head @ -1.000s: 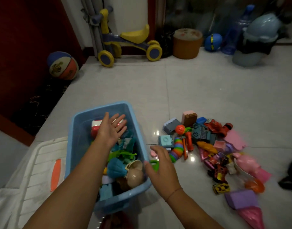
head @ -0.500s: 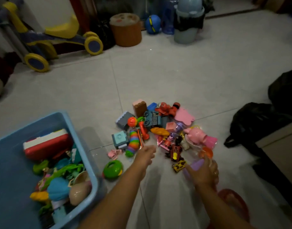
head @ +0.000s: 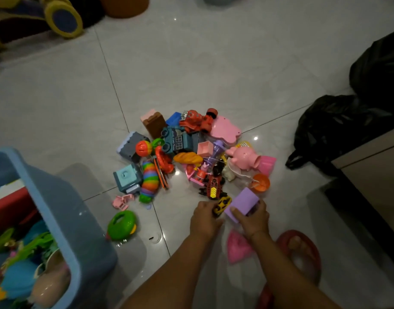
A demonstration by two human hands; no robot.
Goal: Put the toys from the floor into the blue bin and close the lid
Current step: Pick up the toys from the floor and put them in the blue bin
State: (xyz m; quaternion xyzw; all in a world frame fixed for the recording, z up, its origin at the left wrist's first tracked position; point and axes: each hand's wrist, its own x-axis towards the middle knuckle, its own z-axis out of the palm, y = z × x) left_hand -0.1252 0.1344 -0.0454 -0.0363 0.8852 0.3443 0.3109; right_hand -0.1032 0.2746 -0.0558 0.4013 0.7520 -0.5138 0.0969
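Left hand (head: 204, 219) grips the yellow toy car (head: 223, 203); right hand (head: 256, 218) grips the purple block (head: 241, 202) beside it.

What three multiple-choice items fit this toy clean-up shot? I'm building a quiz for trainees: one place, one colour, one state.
1. Where is the green round toy?
A) in the blue bin
B) on the floor beside the bin
C) in a hand

2. The block that the right hand grips is:
A) white
B) purple
C) orange

3. The bin is:
A) lidded
B) upside down
C) open, toys inside

Answers:
1 B, it lies on the tile by the bin's wall.
2 B, purple shows between thumb and fingers.
3 C, toys show inside its rim.
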